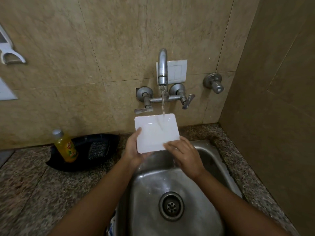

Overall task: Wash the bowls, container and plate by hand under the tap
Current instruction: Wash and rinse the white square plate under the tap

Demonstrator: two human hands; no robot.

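A white rectangular plate (154,132) is held tilted above the steel sink (172,183). Water runs from the wall tap (162,67) onto the plate's upper right part. My left hand (134,147) grips the plate's left edge, thumb on top and fingers underneath. My right hand (184,155) lies with its fingers flat on the plate's lower right corner. No bowls or container are in view.
A yellow dish-soap bottle (65,146) and a scrub pad (98,148) sit in a black tray (81,165) on the granite counter (34,184) left of the sink. Two tap handles (186,102) and a separate valve (214,82) stick out from the tiled wall. A side wall closes the right.
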